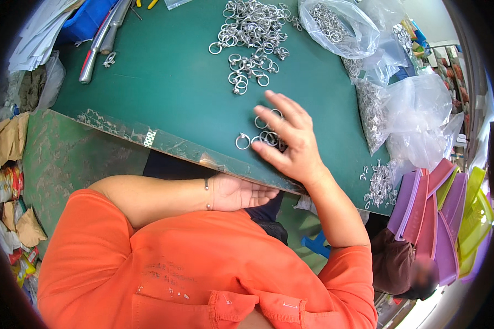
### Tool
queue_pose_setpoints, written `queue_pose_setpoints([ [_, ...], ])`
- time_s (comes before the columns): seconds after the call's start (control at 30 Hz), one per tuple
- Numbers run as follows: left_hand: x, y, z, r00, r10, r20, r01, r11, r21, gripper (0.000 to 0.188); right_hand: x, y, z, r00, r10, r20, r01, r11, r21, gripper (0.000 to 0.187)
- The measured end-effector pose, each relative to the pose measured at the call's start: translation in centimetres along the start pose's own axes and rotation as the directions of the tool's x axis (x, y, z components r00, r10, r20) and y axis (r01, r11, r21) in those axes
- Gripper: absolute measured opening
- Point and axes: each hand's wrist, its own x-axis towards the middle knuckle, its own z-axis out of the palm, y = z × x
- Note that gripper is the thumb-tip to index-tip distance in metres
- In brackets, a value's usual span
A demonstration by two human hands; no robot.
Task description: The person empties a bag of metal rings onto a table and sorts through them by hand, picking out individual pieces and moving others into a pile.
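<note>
The person's bare right hand (296, 143) is reaching palm-down over the green tabletop (175, 93), fingers loosely spread, the thumb standing apart from the index finger. Beneath and just beside it, a few slim silver-coloured metal rings (242, 141) are lying near the table's front edge, some partly hidden by the fingers; from here I cannot tell whether the hand is touching them. The bare left hand (240, 193) is resting palm-up just below that edge, open, its fingers extended and holding nothing I can see; a thin bracelet (207, 184) is circling the wrist.

Farther across, a small scatter of similar rings (252, 71) is lying just in front of a big, tangled silver heap (255, 24). To the right of that, a clear plastic bag (362, 41) is holding more. A long metal rod with a red stripe (96, 52) is lying toward the left, and purple, pink and yellow-green plastic trays (444, 230) are standing crowded together at the far right.
</note>
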Motion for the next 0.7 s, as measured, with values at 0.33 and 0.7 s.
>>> queue_pose_setpoints([
  [0.33, -4.3, 0.6, 0.6, 0.894, -0.013, 0.449, 0.178, 0.928, -0.327, 0.048, -2.7, -6.7, 1.5, 0.936, -0.271, 0.225, 0.160, 0.897, 0.412, 0.024],
  [0.7, -4.7, 1.3, 1.4, 0.992, -0.069, 0.102, 0.080, 0.991, -0.104, 0.062, 11.0, 0.4, 4.8, 0.965, -0.251, 0.077, 0.261, 0.945, -0.197, 0.038],
])
